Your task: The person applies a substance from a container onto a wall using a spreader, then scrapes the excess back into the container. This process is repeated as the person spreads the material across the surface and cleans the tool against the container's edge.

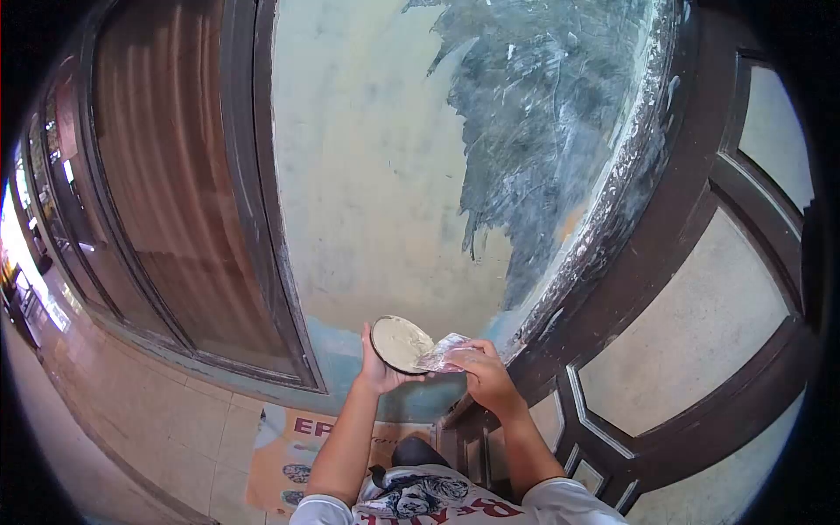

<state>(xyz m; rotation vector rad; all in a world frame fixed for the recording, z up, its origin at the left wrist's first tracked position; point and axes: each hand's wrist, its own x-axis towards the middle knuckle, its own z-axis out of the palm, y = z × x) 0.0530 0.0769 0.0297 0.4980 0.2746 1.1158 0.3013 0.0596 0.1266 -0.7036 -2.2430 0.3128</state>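
Note:
My left hand (378, 374) is wrapped round the rim and underside of a round, dark-edged bowl (376, 343). Pale cream putty (402, 341) fills much of it. In my right hand (479, 363) is a flat, putty-smeared scraper (448, 347), gripped between thumb and fingers, its edge in the putty at the bowl's right side. Behind the bowl stands a wall (376, 192), coated cream on the left and centre, with a ragged blue-grey patch (534, 131) at the upper right. The fingers under the bowl are mostly hidden.
A dark-framed window (166, 175) with a brown curtain inside runs along the left. On the right is a dark wooden door (682, 341) with pale panels, beside a paint-flecked frame edge (604, 236). A printed banner (271, 464) lies on the tiled floor (175, 420) below.

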